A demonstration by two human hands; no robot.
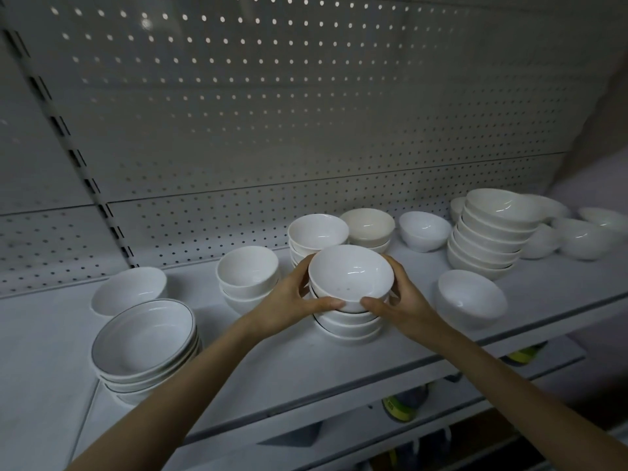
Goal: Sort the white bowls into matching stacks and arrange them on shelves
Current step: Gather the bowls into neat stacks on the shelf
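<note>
We seat a bowl on its matching stack.
Our left hand (289,300) and right hand (404,297) curl round the bowl (351,277) atop the stack (350,326), mid-shelf (306,362); we should level it, centre it, then release gently.

Pretty sure this is a shop, or the stockroom of one, not anybody's kitchen. The giveaway is the shelving: a grey metal back panel (306,96) punched all over with rows of little holes, a slotted upright (78,158) running down its left side, and a flat metal shelf (289,362) in front, the standard retail kind. The shelf carries loads of plain white bowls (350,273), singles and stacks, with a tall stack (489,239) on the right and a stack of wider dark-rimmed bowls (142,341) front left. There's a lower shelf (356,419) too, and something green and yellow (402,411) below it, too blurry to tell what.
</note>
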